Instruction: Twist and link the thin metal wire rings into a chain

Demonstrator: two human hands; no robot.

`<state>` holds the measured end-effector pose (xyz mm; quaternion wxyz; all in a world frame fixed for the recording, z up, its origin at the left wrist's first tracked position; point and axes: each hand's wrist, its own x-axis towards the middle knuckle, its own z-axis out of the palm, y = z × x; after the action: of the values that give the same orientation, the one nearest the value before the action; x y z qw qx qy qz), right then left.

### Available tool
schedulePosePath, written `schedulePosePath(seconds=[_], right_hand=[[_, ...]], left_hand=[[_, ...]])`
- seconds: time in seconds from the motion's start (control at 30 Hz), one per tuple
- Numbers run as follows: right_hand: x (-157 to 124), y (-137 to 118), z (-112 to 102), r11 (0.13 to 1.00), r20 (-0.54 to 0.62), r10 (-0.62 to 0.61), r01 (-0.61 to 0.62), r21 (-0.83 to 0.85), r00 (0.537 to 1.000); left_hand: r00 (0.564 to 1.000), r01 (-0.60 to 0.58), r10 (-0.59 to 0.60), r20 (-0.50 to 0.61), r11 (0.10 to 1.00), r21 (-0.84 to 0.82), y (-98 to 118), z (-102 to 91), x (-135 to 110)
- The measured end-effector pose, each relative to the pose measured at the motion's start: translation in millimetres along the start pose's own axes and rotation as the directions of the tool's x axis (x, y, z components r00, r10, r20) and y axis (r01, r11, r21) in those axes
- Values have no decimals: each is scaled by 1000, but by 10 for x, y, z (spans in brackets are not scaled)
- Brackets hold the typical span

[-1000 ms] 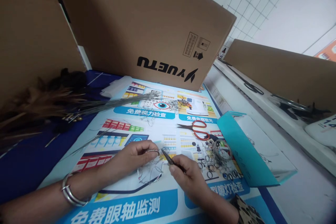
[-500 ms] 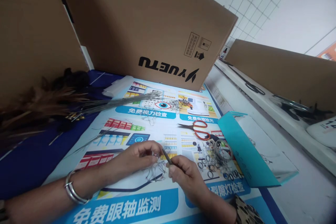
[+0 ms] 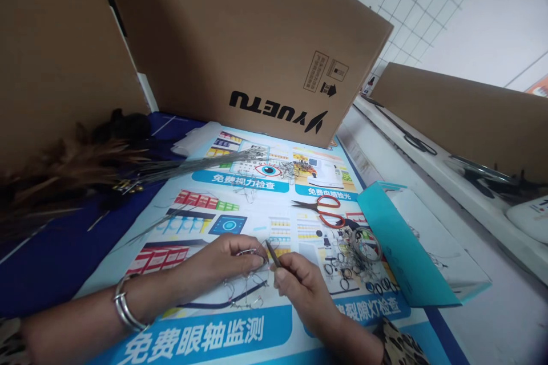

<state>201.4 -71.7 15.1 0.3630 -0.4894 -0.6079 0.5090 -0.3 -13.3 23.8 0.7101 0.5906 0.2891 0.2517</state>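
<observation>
Between the thumb and fingers of my left hand [image 3: 231, 262] is a thin wire piece [image 3: 245, 284], with fine curled ends and tiny beads hanging below. My right hand [image 3: 306, 288] grips a slim, dark, pointed metal tool [image 3: 273, 254], which looks like tweezers. Its tip points up and left, close to the wire at my left fingertips; whether they touch I cannot tell. Beyond my hands lie red-handled scissors [image 3: 317, 207], blades towards the left. To the right of my right hand is a tangle of wire pieces and small dark rings [image 3: 353, 259], with a wire coil [image 3: 369, 244] on it.
A teal box [image 3: 398, 245] stands open at the right edge of the printed sheet. Long thin wires [image 3: 188, 167] and brown feathers [image 3: 98, 157] lie at the left. More small wire pieces [image 3: 291, 169] sit farther back. Large cardboard boxes [image 3: 240, 34] wall off the back.
The wire piece in my left hand has turned and now spreads lower and to the left. My left hand has shifted slightly; the tool in my right hand stays nearly in place.
</observation>
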Motion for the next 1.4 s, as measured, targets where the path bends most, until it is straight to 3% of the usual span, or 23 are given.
schedulePosePath(seconds=[0.57,0.7,0.83,0.93,1.4], right_hand=[[-5,-43,6,999,-7,-34,34,-25,999],[10,-22,-14,999,-12,-36,36,-41,999],[19,-49,-72,985,-26,-62,56,-165,998],[21,-76,-117,950,-40,-98,82,-302,994],[15,1,-158,750,38,-319,277,-600,947]], left_hand=[[993,34,-42,-114,997,-72,-163,1,23],[988,26,-18,-156,998,51,-154,-29,32],[982,-21,74,-176,957,288,-103,-67,29],[976,-43,117,-182,930,366,-87,-77,20],[976,-76,153,-152,903,423,-114,-90,21]])
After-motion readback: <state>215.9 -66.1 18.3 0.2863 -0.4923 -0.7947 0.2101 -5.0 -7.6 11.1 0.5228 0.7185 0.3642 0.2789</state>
